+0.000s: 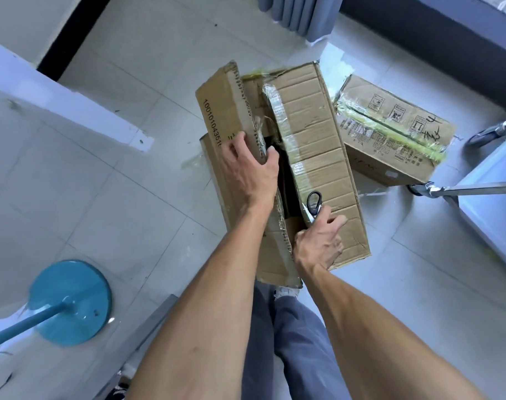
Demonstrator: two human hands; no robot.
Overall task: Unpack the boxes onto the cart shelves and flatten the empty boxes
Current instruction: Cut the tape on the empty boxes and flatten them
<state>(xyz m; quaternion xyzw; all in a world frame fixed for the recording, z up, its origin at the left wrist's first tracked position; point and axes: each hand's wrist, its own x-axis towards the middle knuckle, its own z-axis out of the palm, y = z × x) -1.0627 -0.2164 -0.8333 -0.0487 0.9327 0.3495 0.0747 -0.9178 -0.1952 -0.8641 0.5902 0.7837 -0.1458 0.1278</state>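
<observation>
Brown taped box [312,157] on floor, top flaps parted; second taped box [390,131] just behind, closed

The room is bright with soft, even daylight that seems to come from the far right, where a pale glare washes over the glossy grey-white tiled floor [148,90] near the hanging grey curtain [301,13]. Shadows are faint and diffuse. The clear packing tape on the long brown cardboard box [318,145] catches small white glints, and the round teal metal stand base [70,301] shows a shiny highlight. Wide-angle distortion bends straight lines toward the edges, and the forearms look stretched at the bottom. Detail is slightly soft and smeared overall, more so toward the corners.
</observation>
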